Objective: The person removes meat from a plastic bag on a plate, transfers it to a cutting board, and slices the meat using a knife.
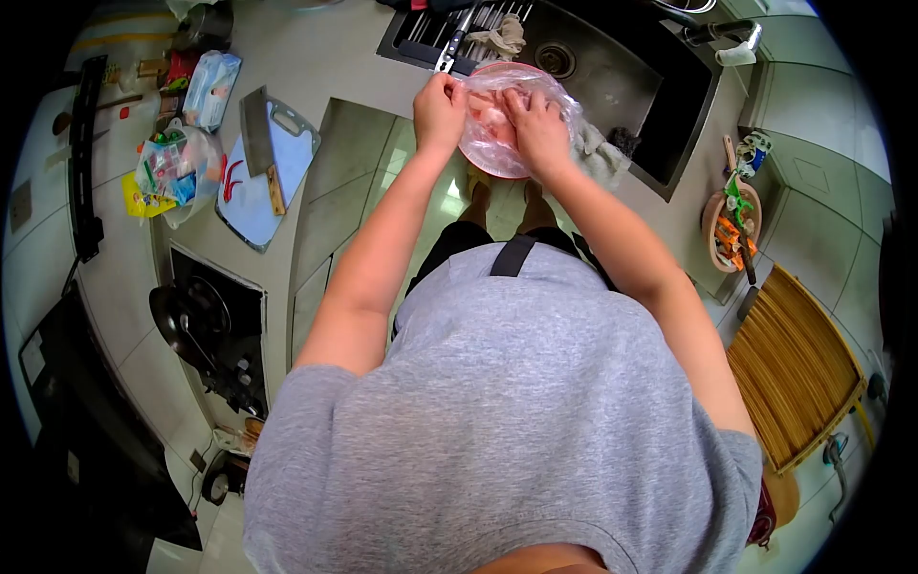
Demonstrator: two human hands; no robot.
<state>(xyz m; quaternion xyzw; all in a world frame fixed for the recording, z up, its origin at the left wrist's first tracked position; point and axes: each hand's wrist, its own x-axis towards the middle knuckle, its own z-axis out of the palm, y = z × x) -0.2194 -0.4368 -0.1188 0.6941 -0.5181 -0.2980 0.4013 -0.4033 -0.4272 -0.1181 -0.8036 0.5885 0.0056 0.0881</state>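
Observation:
Near the sink's front edge, a red-rimmed dish (497,169) holds a clear plastic bag (559,94) with pale pink raw meat (491,117) in it. My left hand (440,113) is closed in a pinch at the bag's left edge. My right hand (538,129) reaches over the bag, its curled fingers gripping the meat; the fingertips are partly hidden. Just beyond my left hand lies a black-handled knife (447,59), beside the drain rack (488,21).
A cleaver (256,132) and red chillies (229,180) lie on a blue cutting board (295,153). The sink (612,86) has a faucet (722,33); a grey cloth (598,153) hangs on its edge. A wok (177,320) sits on the stove, and a basket (710,225) stands right.

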